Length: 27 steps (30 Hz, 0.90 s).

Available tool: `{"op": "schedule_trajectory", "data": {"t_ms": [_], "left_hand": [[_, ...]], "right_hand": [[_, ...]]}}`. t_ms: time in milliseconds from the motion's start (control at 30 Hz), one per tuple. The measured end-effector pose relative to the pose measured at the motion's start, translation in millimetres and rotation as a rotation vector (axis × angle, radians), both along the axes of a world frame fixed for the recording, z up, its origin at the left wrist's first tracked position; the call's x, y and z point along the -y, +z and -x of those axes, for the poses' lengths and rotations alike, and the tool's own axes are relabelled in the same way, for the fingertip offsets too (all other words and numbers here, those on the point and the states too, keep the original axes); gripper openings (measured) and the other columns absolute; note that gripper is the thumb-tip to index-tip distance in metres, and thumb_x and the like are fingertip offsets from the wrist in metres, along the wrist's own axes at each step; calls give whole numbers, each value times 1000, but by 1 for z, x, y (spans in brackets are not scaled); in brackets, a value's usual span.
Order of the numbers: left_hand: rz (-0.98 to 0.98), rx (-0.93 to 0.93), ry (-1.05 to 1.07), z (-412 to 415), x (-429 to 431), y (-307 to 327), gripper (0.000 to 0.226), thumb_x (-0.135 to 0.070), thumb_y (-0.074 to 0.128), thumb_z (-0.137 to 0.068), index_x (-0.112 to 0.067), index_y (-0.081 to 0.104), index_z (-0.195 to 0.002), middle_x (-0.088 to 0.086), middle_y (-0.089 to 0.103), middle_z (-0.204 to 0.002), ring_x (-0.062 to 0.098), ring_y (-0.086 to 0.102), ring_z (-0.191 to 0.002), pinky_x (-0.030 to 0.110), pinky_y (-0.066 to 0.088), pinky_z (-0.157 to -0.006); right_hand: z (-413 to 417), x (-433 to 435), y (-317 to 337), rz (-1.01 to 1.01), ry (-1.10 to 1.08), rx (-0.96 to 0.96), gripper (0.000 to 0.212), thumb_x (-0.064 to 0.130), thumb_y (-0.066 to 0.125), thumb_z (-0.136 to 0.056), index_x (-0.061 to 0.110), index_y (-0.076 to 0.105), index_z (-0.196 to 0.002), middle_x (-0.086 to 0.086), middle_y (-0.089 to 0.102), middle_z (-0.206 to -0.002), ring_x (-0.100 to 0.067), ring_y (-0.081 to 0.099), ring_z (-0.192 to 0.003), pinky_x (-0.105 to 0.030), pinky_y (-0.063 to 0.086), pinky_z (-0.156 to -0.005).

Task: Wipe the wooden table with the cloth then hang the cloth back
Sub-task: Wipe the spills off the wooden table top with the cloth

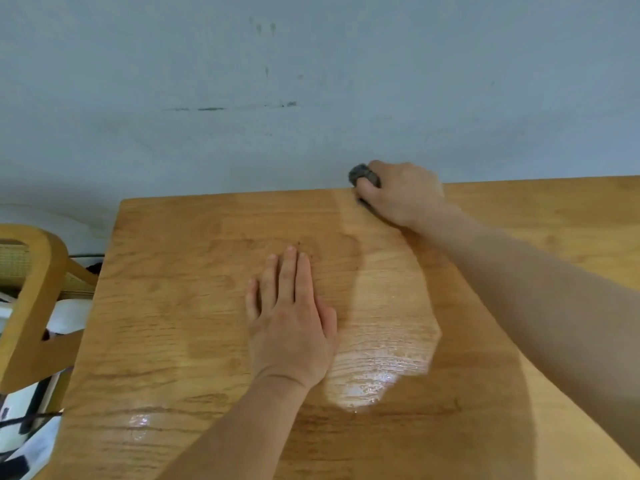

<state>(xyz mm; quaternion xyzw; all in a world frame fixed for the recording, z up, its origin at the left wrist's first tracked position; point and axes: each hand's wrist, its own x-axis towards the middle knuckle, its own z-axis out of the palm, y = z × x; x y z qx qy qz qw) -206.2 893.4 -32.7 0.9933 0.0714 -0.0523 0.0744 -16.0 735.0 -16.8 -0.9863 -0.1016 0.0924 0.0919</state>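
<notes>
The wooden table (180, 306) fills the lower part of the head view, with a wet shiny streak running down its middle. My right hand (401, 195) is stretched to the table's far edge by the wall and is closed around a bunched dark grey cloth (362, 174), pressing it on the wood. Only a small part of the cloth shows past my fingers. My left hand (291, 317) lies flat on the table's middle, palm down, fingers straight and close together, holding nothing.
A pale grey-blue wall (311, 81) with dark scuff marks rises right behind the table's far edge. A wooden chair (31, 296) with a woven back stands off the table's left edge, with black-and-white fabric below it.
</notes>
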Motion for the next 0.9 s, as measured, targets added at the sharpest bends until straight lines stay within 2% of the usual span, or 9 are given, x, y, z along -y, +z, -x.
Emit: {"op": "schedule_trajectory", "data": {"t_ms": [133, 234, 334, 400, 467, 567, 701, 801, 901], "left_hand": [[10, -10, -14, 1, 0, 1, 63, -40, 21, -93, -13, 27, -150, 5, 25, -157, 25, 19, -146, 50, 18, -117], [22, -14, -18, 2, -1, 3, 64, -41, 19, -93, -13, 24, -150, 4, 22, -158, 24, 15, -146, 49, 12, -118], [27, -8, -15, 2, 0, 3, 63, -41, 19, -93, -14, 22, -151, 4, 21, -159, 24, 13, -146, 49, 11, -118], [32, -12, -19, 3, 0, 3, 63, -41, 20, -94, -14, 22, -151, 4, 20, -159, 24, 12, -147, 49, 11, -118], [37, -19, -27, 3, -1, 4, 63, -41, 19, -94, -15, 20, -151, 3, 18, -159, 23, 10, -147, 48, 9, -118], [66, -10, -23, 1, -3, 5, 62, -40, 18, -95, -16, 17, -152, 2, 14, -160, 23, 6, -147, 48, 7, -118], [73, -18, -38, 2, -2, 8, 65, -41, 15, -93, -15, 18, -152, 3, 14, -160, 25, 7, -147, 49, 7, -118], [96, -13, -31, 2, -1, 6, 62, -39, 20, -95, -15, 18, -152, 3, 14, -160, 25, 5, -147, 50, 5, -118], [94, 23, -24, 2, -3, 3, 61, -38, 22, -94, -15, 25, -150, 3, 20, -159, 26, 11, -146, 50, 8, -117]], "right_hand": [[11, 60, -1, 71, -277, 112, 33, 43, 33, -95, 14, 49, -89, -14, 65, -90, -33, 55, -80, -41, 35, -78], [29, 20, -17, 5, -334, 209, 40, 40, 33, -95, 14, 57, -114, -13, 63, -111, -34, 53, -112, -47, 29, -106], [61, -37, -23, -65, -194, 179, 51, 42, 33, -96, 25, 41, -144, -9, 43, -147, -28, 27, -142, -49, 14, -117], [83, -46, -19, -73, -100, 156, 55, 44, 31, -98, 30, 28, -151, -6, 26, -159, -25, 11, -149, -47, 10, -120], [104, -24, -14, -58, 54, 135, 55, 44, 31, -98, 34, 26, -152, -2, 19, -162, -22, 7, -150, -42, 8, -120], [134, 40, -8, -132, 189, 104, 55, 37, 40, -89, 28, 46, -143, 2, 33, -157, -19, 20, -148, -38, 15, -119], [141, 102, -3, -158, -260, 206, 53, 35, 39, -78, 14, 60, -122, -6, 52, -139, -27, 41, -134, -51, 35, -108], [149, 45, -5, -82, -479, 188, 60, 38, 33, -85, 21, 43, -141, -8, 35, -154, -29, 22, -145, -50, 21, -117], [180, -32, -12, -91, -168, 102, 58, 40, 26, -96, 32, 20, -153, -3, 15, -163, -25, 4, -150, -47, 9, -120]]}}
